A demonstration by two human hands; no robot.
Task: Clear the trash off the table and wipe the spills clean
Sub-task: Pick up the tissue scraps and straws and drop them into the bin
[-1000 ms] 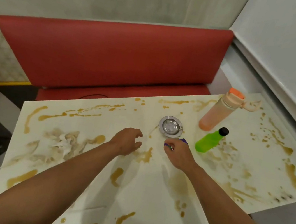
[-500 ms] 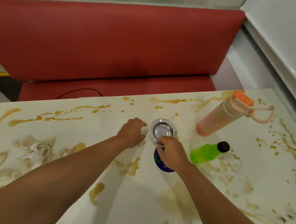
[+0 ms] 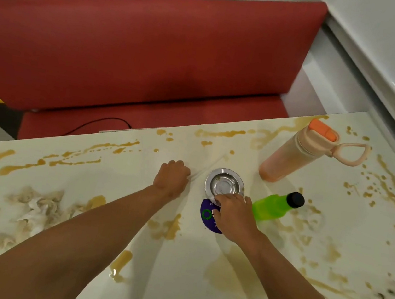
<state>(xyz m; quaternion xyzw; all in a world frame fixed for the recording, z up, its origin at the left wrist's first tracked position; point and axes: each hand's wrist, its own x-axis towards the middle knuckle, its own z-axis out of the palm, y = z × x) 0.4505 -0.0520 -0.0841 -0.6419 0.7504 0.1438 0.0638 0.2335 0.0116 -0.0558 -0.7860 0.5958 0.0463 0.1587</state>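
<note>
Near the middle of the table (image 3: 173,284), toward its far edge, both hands are set down among the trash. The left hand (image 3: 171,179) is curled into a loose fist over a thin clear straw (image 3: 208,167) that runs from under the fingers toward the far edge; whether the straw is actually pinched cannot be told, since the fingertips are hidden. The right hand (image 3: 233,213) is laid over a purple round lid (image 3: 207,216), its fingers bent down onto the lid and reaching the near rim of a small steel bowl (image 3: 224,185); the grip looks like a pinch on the lid, judged to be a pick-up of loose litter before any wiping is done.

Just right of that hand a green bottle (image 3: 273,207) lies on its side, black cap pointing to the right edge, and beyond it a peach bottle (image 3: 291,154) with an orange cap is seen leaning in this wide view, its loop strap hanging out to the right. These are judged to be left for later, being bulkier.

Brown spills (image 3: 74,160) are streaked along the far edge, the right side and the near edge. Soaked tissue (image 3: 30,207) is spread flat near the left edge, stuck down by the wet. A red bench (image 3: 141,54) stands behind the table. Little of the task appears done.
</note>
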